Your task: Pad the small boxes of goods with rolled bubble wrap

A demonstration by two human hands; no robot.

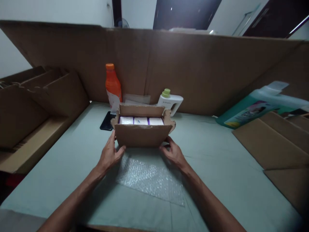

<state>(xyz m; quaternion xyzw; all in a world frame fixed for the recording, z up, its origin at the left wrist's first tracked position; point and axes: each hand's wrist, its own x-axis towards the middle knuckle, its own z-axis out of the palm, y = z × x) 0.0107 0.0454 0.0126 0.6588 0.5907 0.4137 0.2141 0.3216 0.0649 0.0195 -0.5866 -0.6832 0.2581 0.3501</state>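
A small cardboard box (143, 136) with its top flaps up is gripped between my two hands above the table. Three white packs with purple edges stand in a row inside it, the middle pack (141, 121) bearing a small blue mark. My left hand (110, 154) is closed on the lower left corner, thumb at the front. On the opposite lower corner, my right hand (173, 152) is closed the same way, its fingertips partly hidden by the box. A sheet of bubble wrap (151, 180) lies flat on the table between my forearms.
Behind the box stand an orange bottle (113, 84) and a white jug with a green cap (169, 100). A black phone (106, 121) lies at its left. Large cardboard boxes (65, 93) flank the left; a tilted teal jug (251, 106) leans at right. A tall cardboard wall (188, 67) closes the back.
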